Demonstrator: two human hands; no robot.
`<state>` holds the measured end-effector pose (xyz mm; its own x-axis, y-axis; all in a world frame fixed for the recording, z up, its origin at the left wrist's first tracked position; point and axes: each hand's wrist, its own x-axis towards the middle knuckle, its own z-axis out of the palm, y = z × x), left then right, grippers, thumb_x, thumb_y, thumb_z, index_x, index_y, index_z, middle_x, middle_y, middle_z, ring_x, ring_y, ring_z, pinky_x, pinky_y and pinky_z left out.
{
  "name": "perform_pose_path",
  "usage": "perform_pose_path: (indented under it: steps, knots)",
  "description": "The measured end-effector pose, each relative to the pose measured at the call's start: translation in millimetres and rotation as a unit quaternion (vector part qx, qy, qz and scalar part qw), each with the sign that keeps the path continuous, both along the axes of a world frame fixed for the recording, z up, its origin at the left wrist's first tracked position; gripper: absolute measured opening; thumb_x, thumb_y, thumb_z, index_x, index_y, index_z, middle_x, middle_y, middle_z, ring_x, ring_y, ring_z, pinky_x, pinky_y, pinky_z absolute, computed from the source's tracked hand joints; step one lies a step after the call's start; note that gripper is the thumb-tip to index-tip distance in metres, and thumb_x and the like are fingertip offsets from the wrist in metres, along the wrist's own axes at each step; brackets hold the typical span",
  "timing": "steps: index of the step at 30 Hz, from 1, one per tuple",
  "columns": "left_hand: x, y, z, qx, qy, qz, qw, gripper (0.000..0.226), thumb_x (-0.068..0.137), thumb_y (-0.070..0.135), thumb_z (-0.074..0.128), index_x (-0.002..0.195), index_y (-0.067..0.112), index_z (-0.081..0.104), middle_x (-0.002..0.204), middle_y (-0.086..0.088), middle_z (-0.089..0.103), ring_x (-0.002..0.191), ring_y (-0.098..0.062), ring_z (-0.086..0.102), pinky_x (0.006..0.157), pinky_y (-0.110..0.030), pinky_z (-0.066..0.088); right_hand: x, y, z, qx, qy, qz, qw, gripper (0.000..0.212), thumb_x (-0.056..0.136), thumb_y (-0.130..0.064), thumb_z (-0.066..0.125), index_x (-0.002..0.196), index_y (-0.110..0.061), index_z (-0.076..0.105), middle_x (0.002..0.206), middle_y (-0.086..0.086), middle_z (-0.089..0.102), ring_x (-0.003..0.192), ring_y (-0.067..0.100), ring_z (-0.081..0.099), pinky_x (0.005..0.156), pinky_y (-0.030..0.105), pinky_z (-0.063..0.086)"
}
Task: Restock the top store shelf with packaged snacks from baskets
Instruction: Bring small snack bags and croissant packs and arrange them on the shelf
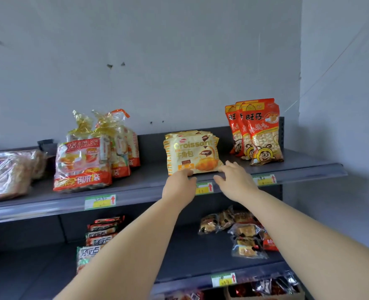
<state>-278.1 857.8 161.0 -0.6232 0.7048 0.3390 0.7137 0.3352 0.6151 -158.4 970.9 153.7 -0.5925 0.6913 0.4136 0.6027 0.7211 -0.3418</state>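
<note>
Knuckles of left grip face camera, against lower edge of front croissant pack; pinching or only pressing, cannot tell. Right grip spread open, just beside pack's lower right corner. Stack stands leaning back, mid top shelf, near front lip. Risk: slick film, base slides forward, stack tips off lip. Left fingertips hidden. Pack count unclear. Baskets out of view. Bread packs at left edge cut off.

At nine o'clock the bread packs are cut off by the edge. The lower corner of the croissant pack is covered by the left hand; a grip cannot be made out. Figures on the price tags cannot be read.
</note>
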Motion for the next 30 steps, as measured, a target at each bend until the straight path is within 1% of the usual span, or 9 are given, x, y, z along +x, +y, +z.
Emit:
perform_pose_path:
  steps: [4,6,12,14,16,19,23,26,30]
  knots:
    - [-17,-45,1,0.000,0.002,0.046,0.999,0.042,0.100,0.029,0.046,0.141,0.024,0.050,0.138,-0.002,0.056,0.111,-0.021,0.057,0.078,-0.029,0.046,-30,-34,1,0.021,0.004,0.056,0.998,0.042,0.101,-0.040,0.043,0.135,-0.018,0.053,0.142,0.002,0.047,0.131,0.024,0.042,0.102,0.042,0.042]
    - [-23,-66,1,0.002,0.002,0.081,0.997,0.042,0.100,0.028,0.046,0.142,0.024,0.048,0.140,-0.002,0.054,0.115,-0.023,0.057,0.079,-0.030,0.046,-46,-49,1,0.013,0.014,0.094,0.995,0.041,0.101,-0.039,0.045,0.136,-0.018,0.053,0.140,0.002,0.050,0.127,0.023,0.046,0.100,0.040,0.044]
    - [-42,-119,7,-0.006,-0.001,0.174,0.985,0.046,0.101,0.032,0.049,0.145,0.020,0.043,0.141,-0.004,0.052,0.121,-0.024,0.054,0.091,-0.035,0.048,-92,-83,9,-0.014,0.010,0.188,0.982,0.044,0.101,-0.038,0.045,0.140,-0.018,0.050,0.150,0.002,0.043,0.138,0.021,0.037,0.110,0.040,0.035]
    - [-49,-135,8,-0.005,0.003,0.202,0.979,0.046,0.101,0.033,0.049,0.145,0.019,0.042,0.140,-0.003,0.052,0.121,-0.024,0.054,0.089,-0.035,0.049,-105,-94,12,-0.016,0.005,0.211,0.977,0.045,0.101,-0.038,0.044,0.141,-0.019,0.049,0.155,0.003,0.037,0.145,0.020,0.028,0.115,0.040,0.030]
    - [-57,-150,8,0.007,0.003,0.226,0.974,0.046,0.101,0.033,0.050,0.144,0.018,0.043,0.138,-0.004,0.054,0.117,-0.024,0.055,0.081,-0.033,0.047,-116,-107,14,-0.017,0.010,0.226,0.974,0.044,0.101,-0.037,0.044,0.141,-0.019,0.049,0.155,0.003,0.036,0.146,0.021,0.027,0.115,0.041,0.030]
    - [-73,-171,7,0.007,0.005,0.259,0.966,0.042,0.100,0.034,0.050,0.138,0.016,0.047,0.130,-0.005,0.057,0.111,-0.025,0.056,0.073,-0.033,0.043,-133,-130,16,-0.013,0.010,0.235,0.972,0.042,0.101,-0.039,0.044,0.138,-0.021,0.051,0.149,0.000,0.043,0.136,0.021,0.040,0.108,0.042,0.038]
    - [-113,-189,13,0.020,0.003,0.269,0.963,0.039,0.098,0.035,0.051,0.132,0.016,0.050,0.124,-0.005,0.061,0.105,-0.026,0.059,0.079,-0.037,0.050,-166,-149,21,-0.015,0.023,0.241,0.970,0.043,0.100,-0.039,0.046,0.138,-0.020,0.052,0.145,-0.001,0.047,0.131,0.020,0.045,0.106,0.042,0.041]
    - [-148,-198,19,0.039,0.002,0.262,0.964,0.038,0.095,0.035,0.052,0.128,0.018,0.052,0.111,-0.003,0.063,0.092,-0.025,0.063,0.079,-0.042,0.055,-191,-158,25,-0.024,0.043,0.227,0.973,0.040,0.100,-0.039,0.047,0.134,-0.020,0.054,0.142,0.000,0.049,0.127,0.020,0.047,0.103,0.043,0.044]
    - [-200,-204,22,0.020,0.004,0.241,0.970,0.039,0.096,0.033,0.053,0.130,0.015,0.047,0.114,-0.003,0.060,0.092,-0.023,0.061,0.072,-0.034,0.049,-227,-162,24,-0.057,0.072,0.189,0.978,0.040,0.100,-0.038,0.048,0.135,-0.020,0.054,0.141,0.001,0.051,0.125,0.021,0.050,0.098,0.038,0.047]
